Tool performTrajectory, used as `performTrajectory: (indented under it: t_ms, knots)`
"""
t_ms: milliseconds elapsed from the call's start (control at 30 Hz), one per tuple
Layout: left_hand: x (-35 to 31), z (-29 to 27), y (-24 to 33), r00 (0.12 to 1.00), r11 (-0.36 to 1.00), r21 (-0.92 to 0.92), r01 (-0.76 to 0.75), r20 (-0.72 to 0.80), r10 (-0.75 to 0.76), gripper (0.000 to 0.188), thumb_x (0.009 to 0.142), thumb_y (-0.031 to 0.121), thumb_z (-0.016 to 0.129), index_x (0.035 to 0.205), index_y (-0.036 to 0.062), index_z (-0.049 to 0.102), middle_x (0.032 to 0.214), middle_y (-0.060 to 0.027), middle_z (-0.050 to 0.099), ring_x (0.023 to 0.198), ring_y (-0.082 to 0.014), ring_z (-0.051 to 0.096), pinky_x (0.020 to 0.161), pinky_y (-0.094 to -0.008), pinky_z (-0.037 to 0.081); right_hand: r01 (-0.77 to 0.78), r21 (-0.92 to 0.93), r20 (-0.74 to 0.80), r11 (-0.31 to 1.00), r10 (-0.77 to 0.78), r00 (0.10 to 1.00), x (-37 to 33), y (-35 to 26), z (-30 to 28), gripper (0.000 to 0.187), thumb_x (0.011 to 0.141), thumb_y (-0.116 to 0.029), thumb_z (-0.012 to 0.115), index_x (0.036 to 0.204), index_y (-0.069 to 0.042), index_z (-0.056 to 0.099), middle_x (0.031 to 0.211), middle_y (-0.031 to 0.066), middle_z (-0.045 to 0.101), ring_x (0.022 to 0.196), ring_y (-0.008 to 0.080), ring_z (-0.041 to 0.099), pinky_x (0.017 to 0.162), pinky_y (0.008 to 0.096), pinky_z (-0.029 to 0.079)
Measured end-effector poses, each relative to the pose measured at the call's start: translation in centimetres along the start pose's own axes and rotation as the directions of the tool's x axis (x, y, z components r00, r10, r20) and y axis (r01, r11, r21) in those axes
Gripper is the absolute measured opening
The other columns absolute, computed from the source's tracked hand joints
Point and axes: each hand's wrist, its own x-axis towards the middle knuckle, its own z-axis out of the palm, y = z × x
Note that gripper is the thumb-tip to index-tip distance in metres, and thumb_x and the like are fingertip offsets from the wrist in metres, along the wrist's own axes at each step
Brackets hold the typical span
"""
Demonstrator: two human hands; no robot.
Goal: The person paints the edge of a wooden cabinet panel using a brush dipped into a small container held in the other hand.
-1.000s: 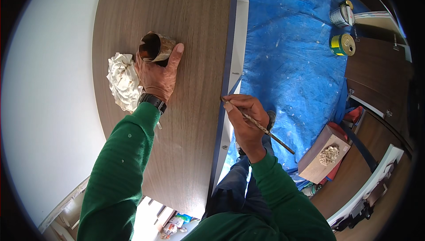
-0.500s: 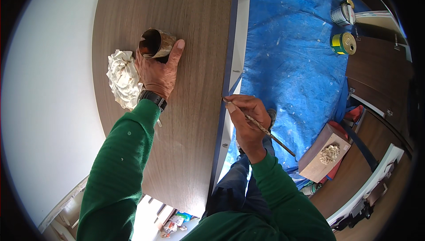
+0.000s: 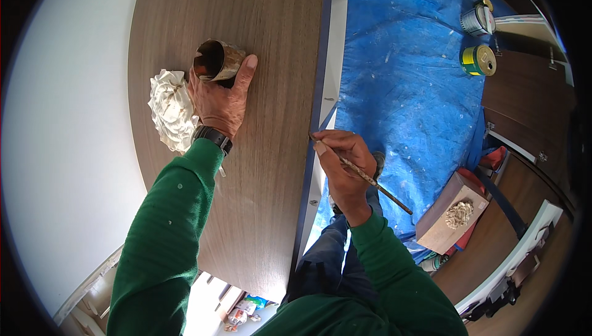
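My left hand [image 3: 217, 103] is wrapped round the base of a stained, rust-brown can [image 3: 222, 61] on the wood-grain panel [image 3: 271, 169]. Its thumb lies along the right side and its other fingers are partly hidden on the left. The can's dark opening faces up. My right hand [image 3: 346, 166] pinches a thin paintbrush [image 3: 385, 193] near its bristle end, with the speckled handle slanting down to the right. The brush tip meets the panel's dark right edge [image 3: 316, 111]. Close by my left wrist, a crumpled cream-white cloth [image 3: 172, 109] rests on the panel.
A blue plastic sheet [image 3: 401, 89] covers the floor on the right, bearing a yellow-green can [image 3: 476, 60] and a grey tin [image 3: 476, 21]. A wooden box [image 3: 441, 228] with a crumpled cloth [image 3: 459, 214] stands at lower right. A white wall [image 3: 68, 139] borders the left.
My right hand has shifted very slightly upward along the panel edge with the paintbrush. My left hand and the can have stayed put.
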Motion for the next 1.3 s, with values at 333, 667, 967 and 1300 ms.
performTrajectory:
  t_ms: [333,667,967,1300]
  knots:
    - [0.0,-0.2,0.6,1.0,1.0,-0.023,0.017,0.02,-0.016,0.103,0.073,0.082,0.078,0.137,0.004,0.057,0.138,-0.0186,0.054,0.135,-0.0386,0.046,0.119,-0.0543,0.033,0.034,0.018,0.005,0.999,-0.034,0.999,-0.2,-0.1,-0.1,0.012,0.093,0.009,0.07,0.102,0.004,0.064,0.109,0.0196,0.073,0.1,0.0201,0.075,0.088,0.0297,0.062]
    - [0.1,-0.1,0.4,1.0,1.0,-0.03,0.005,0.009,-0.005,0.099,0.074,0.081,0.077,0.134,0.0046,0.059,0.136,-0.0175,0.055,0.134,-0.0374,0.047,0.118,-0.0532,0.033,0.017,0.022,0.016,1.0,-0.017,1.0,-0.3,-0.2,0.0,0.011,0.093,0.009,0.07,0.1,0.004,0.064,0.109,0.0193,0.073,0.1,0.0204,0.074,0.089,0.0298,0.061]
    - [0.0,0.1,0.3,1.0,1.0,-0.03,0.009,0.018,-0.009,0.1,0.074,0.082,0.076,0.136,0.0047,0.059,0.137,-0.018,0.054,0.136,-0.0376,0.045,0.119,-0.0531,0.032,-0.016,0.035,0.024,0.999,0.015,1.0,-0.5,-0.2,-0.1,0.014,0.093,0.012,0.068,0.1,0.001,0.065,0.109,0.0199,0.073,0.105,0.0227,0.073,0.089,0.0304,0.059]
    - [0.1,-0.1,0.4,1.0,1.0,-0.027,0.013,0.021,-0.012,0.104,0.073,0.084,0.075,0.136,0.0019,0.058,0.138,-0.0196,0.054,0.136,-0.0383,0.045,0.12,-0.0532,0.029,-0.068,0.018,0.035,0.997,0.068,0.997,-1.2,-0.5,-0.2,0.013,0.093,0.013,0.068,0.1,0.002,0.064,0.109,0.0203,0.073,0.103,0.0217,0.073,0.085,0.0286,0.06]
